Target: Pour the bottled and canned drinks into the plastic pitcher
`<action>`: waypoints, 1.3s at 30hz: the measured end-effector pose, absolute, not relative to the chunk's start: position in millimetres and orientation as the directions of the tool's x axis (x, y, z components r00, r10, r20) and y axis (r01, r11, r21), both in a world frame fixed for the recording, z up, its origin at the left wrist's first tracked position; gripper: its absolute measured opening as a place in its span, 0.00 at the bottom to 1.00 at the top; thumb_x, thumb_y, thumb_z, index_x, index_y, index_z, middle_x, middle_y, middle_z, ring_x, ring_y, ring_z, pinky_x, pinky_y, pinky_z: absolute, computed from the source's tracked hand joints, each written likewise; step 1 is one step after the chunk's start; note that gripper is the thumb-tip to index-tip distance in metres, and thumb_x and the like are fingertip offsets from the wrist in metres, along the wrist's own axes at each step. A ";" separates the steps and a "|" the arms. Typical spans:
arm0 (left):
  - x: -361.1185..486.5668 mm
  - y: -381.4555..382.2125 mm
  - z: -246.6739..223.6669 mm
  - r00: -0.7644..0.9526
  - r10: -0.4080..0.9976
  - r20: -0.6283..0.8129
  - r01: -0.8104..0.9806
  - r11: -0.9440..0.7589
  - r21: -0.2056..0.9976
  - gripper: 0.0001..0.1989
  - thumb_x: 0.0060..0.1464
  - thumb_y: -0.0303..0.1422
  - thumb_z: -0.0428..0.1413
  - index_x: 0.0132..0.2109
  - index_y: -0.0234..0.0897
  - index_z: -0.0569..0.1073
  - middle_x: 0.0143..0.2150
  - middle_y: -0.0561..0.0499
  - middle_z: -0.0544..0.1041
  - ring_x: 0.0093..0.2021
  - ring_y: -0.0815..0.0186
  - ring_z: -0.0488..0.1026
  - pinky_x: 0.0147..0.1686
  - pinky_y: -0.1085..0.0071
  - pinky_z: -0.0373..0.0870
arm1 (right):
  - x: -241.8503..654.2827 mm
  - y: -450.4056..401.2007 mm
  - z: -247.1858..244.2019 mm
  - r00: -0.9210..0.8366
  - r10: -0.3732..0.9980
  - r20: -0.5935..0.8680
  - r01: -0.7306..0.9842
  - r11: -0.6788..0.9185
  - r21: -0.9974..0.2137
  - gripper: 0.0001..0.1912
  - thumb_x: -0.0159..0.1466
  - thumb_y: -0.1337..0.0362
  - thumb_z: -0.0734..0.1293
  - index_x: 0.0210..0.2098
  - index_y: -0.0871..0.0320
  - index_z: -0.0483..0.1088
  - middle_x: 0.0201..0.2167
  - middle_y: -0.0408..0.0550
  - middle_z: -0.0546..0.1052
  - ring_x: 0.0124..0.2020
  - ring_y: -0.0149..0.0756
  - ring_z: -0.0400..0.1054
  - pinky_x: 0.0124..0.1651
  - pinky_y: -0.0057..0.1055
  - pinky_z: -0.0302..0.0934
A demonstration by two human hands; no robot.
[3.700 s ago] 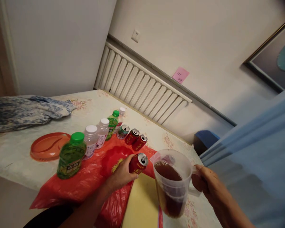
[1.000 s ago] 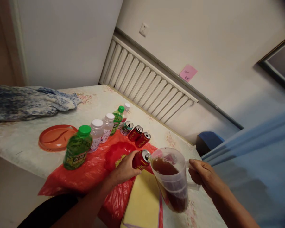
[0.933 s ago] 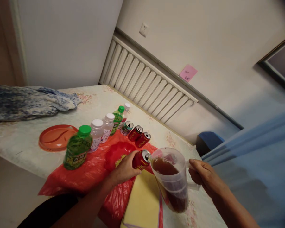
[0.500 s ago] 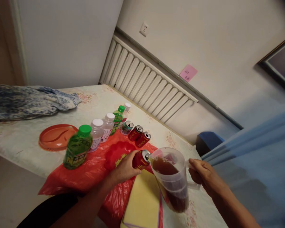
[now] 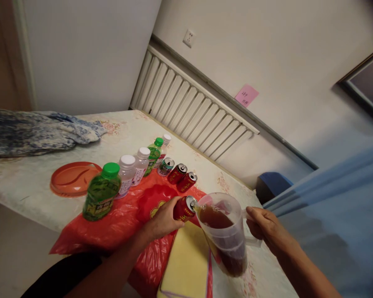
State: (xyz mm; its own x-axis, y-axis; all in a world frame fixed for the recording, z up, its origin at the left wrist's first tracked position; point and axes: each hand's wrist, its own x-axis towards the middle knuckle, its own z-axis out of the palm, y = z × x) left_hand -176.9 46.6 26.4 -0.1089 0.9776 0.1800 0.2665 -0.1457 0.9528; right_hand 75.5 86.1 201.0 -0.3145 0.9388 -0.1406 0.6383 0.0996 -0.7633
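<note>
A red can [image 5: 182, 209] is wrapped in the fingers of my left hand [image 5: 165, 220], its open top at the spout of a clear plastic pitcher [image 5: 226, 236]. The pitcher is tilted towards the can and holds brown liquid with a few bubbles at the surface. Its handle is gripped by my right hand [image 5: 262, 225]. Liquid shows at the spout, right against the can's opening. Below the can lies a yellow, flat rectangular item [image 5: 186, 260]. A red scalloped dish [image 5: 147, 200] sits beside my left hand on a red plastic sheet [image 5: 90, 238].
Two red cans [image 5: 187, 182], [image 5: 177, 174] and a green-and-white can [image 5: 165, 167] stand behind. Left of them are green-capped bottles [image 5: 101, 194] and white-capped bottles [image 5: 139, 167]. An orange lid [image 5: 71, 180] and patterned cloth [image 5: 43, 134] lie farther left.
</note>
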 end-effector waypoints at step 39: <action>-176.4 52.2 14.2 -0.121 0.974 0.192 0.311 -0.146 0.939 0.34 0.38 0.29 0.63 0.56 0.41 0.66 0.51 0.48 0.75 0.50 0.56 0.71 0.49 0.66 0.66 | 76.7 89.8 200.9 -0.330 0.934 -0.140 0.655 0.120 -0.746 0.30 0.58 0.38 0.60 0.15 0.53 0.50 0.12 0.33 0.49 0.16 0.24 0.38 0.21 0.28 0.35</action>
State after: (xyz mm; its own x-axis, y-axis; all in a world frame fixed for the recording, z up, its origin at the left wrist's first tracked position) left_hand -176.4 52.2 14.2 -0.1211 0.9739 0.1919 0.3108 -0.1464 0.9391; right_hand 76.7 89.8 200.9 -0.3296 0.9337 -0.1397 0.6552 0.1196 -0.7460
